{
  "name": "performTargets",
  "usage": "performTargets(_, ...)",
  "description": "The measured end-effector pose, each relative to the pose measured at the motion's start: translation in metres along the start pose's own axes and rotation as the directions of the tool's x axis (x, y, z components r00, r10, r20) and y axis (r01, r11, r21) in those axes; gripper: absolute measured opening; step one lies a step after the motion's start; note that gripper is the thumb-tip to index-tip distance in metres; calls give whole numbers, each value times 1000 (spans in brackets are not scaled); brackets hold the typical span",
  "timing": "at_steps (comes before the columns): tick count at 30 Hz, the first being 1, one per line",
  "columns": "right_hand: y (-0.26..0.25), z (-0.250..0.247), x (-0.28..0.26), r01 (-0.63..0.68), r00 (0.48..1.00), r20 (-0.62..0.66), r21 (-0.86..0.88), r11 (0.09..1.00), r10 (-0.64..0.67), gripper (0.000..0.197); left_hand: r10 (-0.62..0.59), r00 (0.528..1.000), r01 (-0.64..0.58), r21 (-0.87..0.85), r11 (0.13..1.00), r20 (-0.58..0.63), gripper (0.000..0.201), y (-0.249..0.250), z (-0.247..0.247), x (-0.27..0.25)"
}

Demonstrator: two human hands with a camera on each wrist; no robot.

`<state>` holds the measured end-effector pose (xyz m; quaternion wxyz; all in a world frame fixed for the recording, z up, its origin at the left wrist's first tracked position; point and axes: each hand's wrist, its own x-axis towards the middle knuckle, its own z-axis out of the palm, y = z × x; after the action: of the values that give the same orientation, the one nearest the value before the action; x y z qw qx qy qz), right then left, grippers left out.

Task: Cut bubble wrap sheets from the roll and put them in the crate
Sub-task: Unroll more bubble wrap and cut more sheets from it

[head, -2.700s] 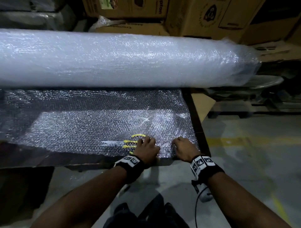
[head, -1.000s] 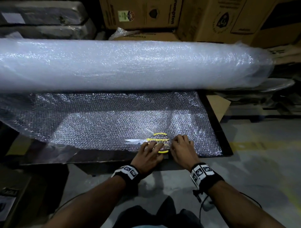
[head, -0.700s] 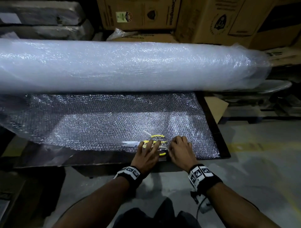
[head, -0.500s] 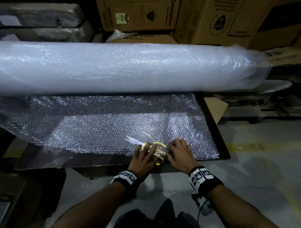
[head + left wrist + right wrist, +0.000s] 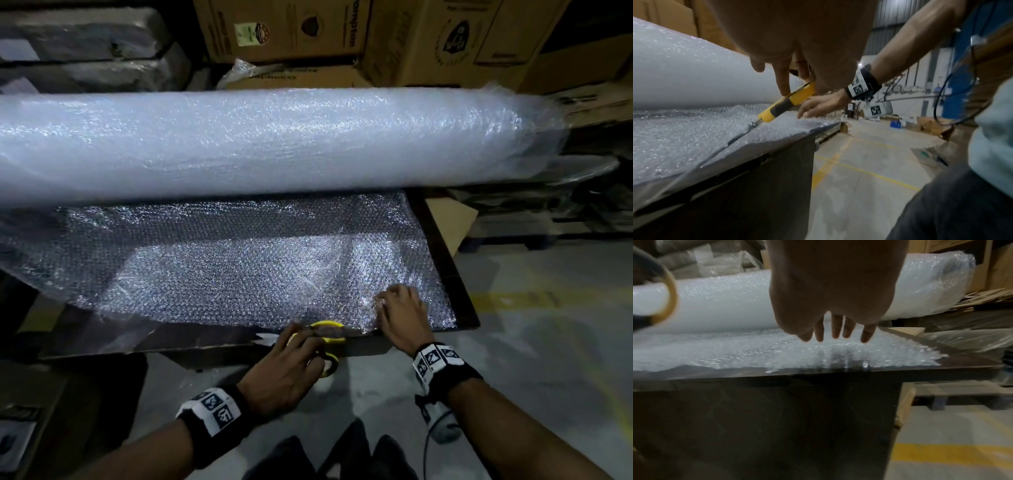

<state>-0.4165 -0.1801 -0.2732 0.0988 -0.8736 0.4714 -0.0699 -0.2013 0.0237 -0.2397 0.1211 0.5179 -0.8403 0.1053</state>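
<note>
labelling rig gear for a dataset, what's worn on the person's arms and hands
Both forearms are bare, with no sleeves or gloves. Each wrist carries a black band with white square black-patterned markers: left wristband, right wristband. A small pale marker-tagged camera unit hangs under the right wrist, with a thin dark cable trailing.

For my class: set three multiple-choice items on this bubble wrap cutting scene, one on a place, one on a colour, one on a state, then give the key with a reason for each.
1. Where does the bubble wrap roll lie?
A. on the floor
B. at the table's far side
C. in a crate

2. What colour are the scissors' handles?
A. yellow
B. red
C. blue

3. What is the right hand doing?
A. hanging idle
B. gripping the scissors
C. pressing flat on the unrolled sheet

Key: B, the roll lies beyond the unrolled sheet; A, yellow shows under the left hand; C, straight fingers lie on the wrap.
</note>
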Motion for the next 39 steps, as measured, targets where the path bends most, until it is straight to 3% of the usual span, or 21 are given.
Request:
performTargets(3, 17, -3, 3, -42, 984, 168, -90, 995, 57, 31, -76, 996, 80, -82, 993, 54, 12, 3, -14, 6)
performTargets(6, 23, -5, 1, -12, 974, 223, -103, 995, 35, 33, -161, 987, 162, -122, 979, 24, 23, 6, -35, 19)
performTargets(9, 21, -11, 0, -3, 989, 147, 7, 1000, 2, 38, -238, 970, 223, -224, 949, -45, 14, 10, -68, 37)
performTargets(12, 12, -23, 2, 136, 987, 48, 269, 953, -155, 42, -272, 962, 255, -319, 913, -11, 27, 3, -91, 52)
performTargets(15, -8, -51, 5, 204, 976, -31, 487, 849, -216, 21, -259, 965, 249, -163, 955, -38, 14, -5, -95, 69)
performTargets(16, -13, -62, 7, 187, 980, -48, 558, 808, -193, 16, -242, 970, 238, -86, 967, -34, 18, -6, -96, 75)
performTargets(18, -20, -86, 9, 90, 995, -38, 736, 671, -92, 11, -175, 984, 176, 38, 984, -12, 28, -8, -96, 84)
performTargets(20, -24, -109, 9, -49, 998, 60, 878, 476, -8, 14, -95, 996, 95, 102, 990, -5, 27, -8, -95, 90)
performTargets(22, -23, -125, 6, -209, 975, 223, 890, 406, 14, 22, -44, 999, 46, 128, 991, -24, 26, -6, -92, 94)
performTargets(25, -23, -132, -3, -489, 847, 529, 816, 308, -56, 44, 16, 998, -6, 168, 986, -54, 26, -2, -82, 98)
performTargets(27, -21, -133, -11, -612, 770, 632, 770, 179, -89, 35, 57, 996, -42, 202, 978, -68, 18, 2, -79, 101)
performTargets(28, -19, -133, -13, -631, 758, 646, 761, 154, -90, 31, 76, 994, -58, 210, 976, -76, 17, 4, -79, 104)
performTargets(31, -12, -131, -15, -623, 764, 640, 764, 168, -79, 16, 80, 994, -67, 171, 983, -74, 8, 6, -77, 111)
performTargets(32, -10, -131, -15, -613, 771, 633, 768, 187, -72, 16, 30, 998, -22, 154, 988, -48, 16, 3, -78, 113)
performTargets(34, -5, -131, -14, -596, 779, 624, 767, 237, -58, 17, -121, 990, 108, 178, 978, 68, 54, -10, -84, 113)
performTargets(36, -1, -133, -14, -575, 786, 614, 765, 290, -63, 19, -237, 943, 183, 228, 956, 236, 93, -24, -94, 113)
performTargets(37, -1, -134, -14, -563, 790, 610, 766, 310, -71, 21, -256, 913, 180, 251, 951, 318, 98, -30, -100, 115)
performTargets(39, 0, -137, -13, -527, 802, 589, 777, 344, -101, 24, -259, 856, 135, 290, 947, 447, 78, -36, -110, 120)
